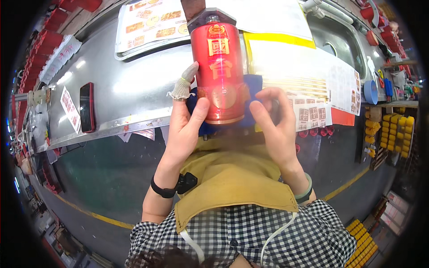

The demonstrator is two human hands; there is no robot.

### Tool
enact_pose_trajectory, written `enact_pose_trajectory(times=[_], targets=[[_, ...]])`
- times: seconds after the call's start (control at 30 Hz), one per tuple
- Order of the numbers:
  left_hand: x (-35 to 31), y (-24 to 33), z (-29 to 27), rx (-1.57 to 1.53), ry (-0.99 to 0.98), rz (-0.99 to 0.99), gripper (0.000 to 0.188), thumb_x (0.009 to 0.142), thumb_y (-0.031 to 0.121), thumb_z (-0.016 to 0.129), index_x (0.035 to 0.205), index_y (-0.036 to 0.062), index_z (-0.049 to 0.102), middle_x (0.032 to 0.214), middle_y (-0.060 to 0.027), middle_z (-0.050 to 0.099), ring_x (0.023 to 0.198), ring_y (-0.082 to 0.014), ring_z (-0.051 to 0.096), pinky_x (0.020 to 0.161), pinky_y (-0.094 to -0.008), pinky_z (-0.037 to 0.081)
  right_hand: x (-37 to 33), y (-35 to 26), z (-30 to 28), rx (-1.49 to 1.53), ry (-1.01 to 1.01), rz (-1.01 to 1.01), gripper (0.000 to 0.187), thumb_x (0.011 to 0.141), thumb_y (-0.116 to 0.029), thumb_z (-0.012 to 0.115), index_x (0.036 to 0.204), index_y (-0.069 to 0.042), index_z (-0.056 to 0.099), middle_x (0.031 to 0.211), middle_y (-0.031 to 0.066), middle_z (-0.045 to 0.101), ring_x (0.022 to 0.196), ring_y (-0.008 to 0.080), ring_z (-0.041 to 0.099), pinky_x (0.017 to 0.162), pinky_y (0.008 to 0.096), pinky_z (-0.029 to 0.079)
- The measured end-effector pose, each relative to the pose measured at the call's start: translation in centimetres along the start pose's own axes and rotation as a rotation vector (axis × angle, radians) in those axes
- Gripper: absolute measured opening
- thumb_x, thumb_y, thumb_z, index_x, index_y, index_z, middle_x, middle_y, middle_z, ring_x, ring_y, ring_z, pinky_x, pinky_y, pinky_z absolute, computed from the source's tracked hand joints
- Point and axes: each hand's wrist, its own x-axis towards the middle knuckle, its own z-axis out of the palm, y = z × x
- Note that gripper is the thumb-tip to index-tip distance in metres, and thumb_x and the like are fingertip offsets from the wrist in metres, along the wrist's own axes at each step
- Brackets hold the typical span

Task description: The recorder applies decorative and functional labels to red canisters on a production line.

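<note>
L hand (182,129) grip pinching red btl (219,83); R hand (279,120) grip spread, just beside; gold decals (219,47) prob. set; what's left unclear

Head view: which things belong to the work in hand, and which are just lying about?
In use: red bottle, left hand touching it, right hand near; blue pad; probably printed sheets.
Apparently lying about: phone; blue container.

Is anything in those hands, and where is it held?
The left hand holds the red bottle by its lower left side; the right hand seems apart from it.
</note>
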Motion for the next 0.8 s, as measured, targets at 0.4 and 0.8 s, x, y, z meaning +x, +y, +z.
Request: enact_pose_trajectory(times=[0.4, 0.8], targets=[[0.0, 0.2, -1.2, 0.089, -0.113, 0.042, 0.075, 0.099, 0.001, 0.061, 0.163, 0.0041, 0.022, 0.167, -0.0109, 0.026, 0.154, -0.0229, 0.025, 0.126, -0.0389, 0.02, 0.3, 0.5, 1.1, -0.143, -0.051, -0.011, 0.029, 0.092, -0.017, 0.079, 0.103, -0.004, 0.055, 0.083, -0.0058, 0.048, 0.072, 0.0028, 0.039, 0.065, 0.0202, 0.034], [-0.5, 1.4, -1.8, -0.041, -0.153, -0.061, 0.079, 0.098, 0.001, 0.055, 0.164, 0.0007, 0.013, 0.17, -0.013, 0.017, 0.158, -0.0241, 0.014, 0.127, -0.0387, 0.013, 0.4, 0.8, 1.1, -0.042, -0.065, 0.025, 0.029, 0.093, -0.015, 0.079, 0.104, -0.004, 0.055, 0.094, -0.0044, 0.052, 0.079, 0.0025, 0.042, 0.07, 0.0197, 0.036]])
